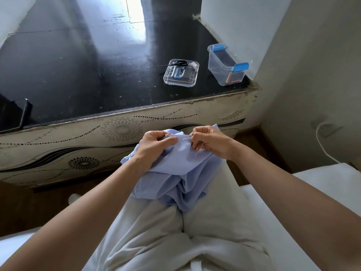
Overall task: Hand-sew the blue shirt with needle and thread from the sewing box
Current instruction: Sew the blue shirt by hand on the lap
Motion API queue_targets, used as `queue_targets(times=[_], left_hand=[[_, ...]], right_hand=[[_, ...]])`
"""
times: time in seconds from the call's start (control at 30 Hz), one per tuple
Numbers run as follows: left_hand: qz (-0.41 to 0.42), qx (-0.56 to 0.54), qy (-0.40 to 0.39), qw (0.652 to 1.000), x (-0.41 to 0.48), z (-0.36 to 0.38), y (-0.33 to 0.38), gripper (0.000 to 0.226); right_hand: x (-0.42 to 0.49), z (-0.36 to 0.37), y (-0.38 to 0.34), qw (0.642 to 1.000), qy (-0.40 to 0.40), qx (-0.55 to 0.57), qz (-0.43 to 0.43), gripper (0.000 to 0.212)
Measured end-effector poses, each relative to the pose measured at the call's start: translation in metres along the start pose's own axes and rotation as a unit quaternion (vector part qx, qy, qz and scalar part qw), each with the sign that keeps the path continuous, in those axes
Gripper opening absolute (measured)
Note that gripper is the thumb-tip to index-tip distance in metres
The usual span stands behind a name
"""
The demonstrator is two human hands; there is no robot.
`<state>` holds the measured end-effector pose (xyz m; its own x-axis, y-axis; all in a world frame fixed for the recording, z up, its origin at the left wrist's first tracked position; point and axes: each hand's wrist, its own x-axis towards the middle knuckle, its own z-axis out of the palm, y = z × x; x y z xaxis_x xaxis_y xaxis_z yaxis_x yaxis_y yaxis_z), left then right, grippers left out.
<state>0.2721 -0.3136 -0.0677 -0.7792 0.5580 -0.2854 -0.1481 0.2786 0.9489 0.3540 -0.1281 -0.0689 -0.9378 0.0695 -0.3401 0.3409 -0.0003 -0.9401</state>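
The light blue shirt (175, 178) lies bunched over my lap. My left hand (154, 145) grips a fold of its upper edge, thumb laid across the cloth. My right hand (207, 141) pinches a thin needle (185, 136) that lies along the same edge, pointing toward the left hand. A pale thread (197, 153) hangs from my right fingers down over the fabric. On the black table stands the clear sewing box (224, 65) with blue clasps. Its lid (180, 75) lies flat beside it, carrying black scissors (176, 63) and a white thread spool (193, 65).
The black table top (78, 65) ends in a patterned cream front edge (117, 130) just beyond my hands. A dark phone (23, 114) lies at its left corner. A white cord (322, 145) runs down the right wall. I sit on a white surface (322, 192).
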Motion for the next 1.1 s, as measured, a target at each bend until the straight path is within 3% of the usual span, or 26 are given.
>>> queue_targets(times=[0.37,0.73,0.9,1.1], left_hand=[[-0.001,-0.008,0.006,1.0,0.001,0.005,0.0,0.012],[0.004,-0.011,-0.014,1.0,0.0,0.008,0.002,0.015],[-0.003,-0.016,-0.017,1.0,0.0,0.01,0.004,0.028],[-0.012,-0.023,-0.02,0.999,0.0,0.011,0.004,0.019]], right_hand=[[0.001,-0.001,0.004,0.999,0.024,-0.033,-0.014,0.016],[-0.003,-0.002,0.006,0.999,0.013,0.027,-0.033,0.021],[-0.003,-0.002,0.007,0.998,0.016,0.045,-0.045,0.021],[-0.006,0.0,0.008,0.996,0.036,0.048,-0.068,0.024]])
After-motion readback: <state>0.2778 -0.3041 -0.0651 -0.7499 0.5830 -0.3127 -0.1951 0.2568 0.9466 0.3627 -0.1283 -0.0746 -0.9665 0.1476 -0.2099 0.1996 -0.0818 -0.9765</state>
